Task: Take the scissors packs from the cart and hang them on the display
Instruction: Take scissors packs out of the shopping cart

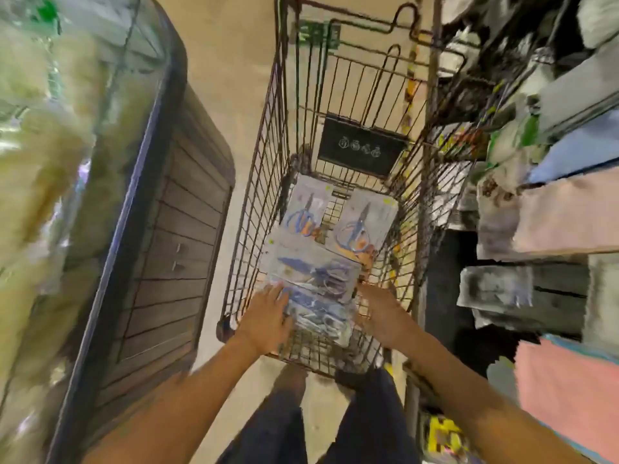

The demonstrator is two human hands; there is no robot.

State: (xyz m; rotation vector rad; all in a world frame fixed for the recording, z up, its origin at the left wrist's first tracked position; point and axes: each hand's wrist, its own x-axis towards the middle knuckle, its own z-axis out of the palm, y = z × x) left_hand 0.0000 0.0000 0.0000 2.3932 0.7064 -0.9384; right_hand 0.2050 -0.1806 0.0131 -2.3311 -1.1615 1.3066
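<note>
Several scissors packs lie in a wire shopping cart (258, 182) below me. A near stack of packs (318, 289) with blue scissors sits at the cart's close end. My left hand (268, 316) rests on the stack's left edge with its fingers spread. My right hand (378, 313) touches the stack's right edge; motion blur hides whether its fingers curl under. Two more packs lie farther in, one on the left (304, 209) and one on the right (365, 222), each showing blue-handled scissors.
A dark chest freezer (167, 229) with bagged goods (43, 145) runs along the left. Shelves of packaged goods (542, 209) crowd the right, close to the cart. A black placard (361, 149) hangs on the cart's far end. My legs (335, 423) stand behind the cart.
</note>
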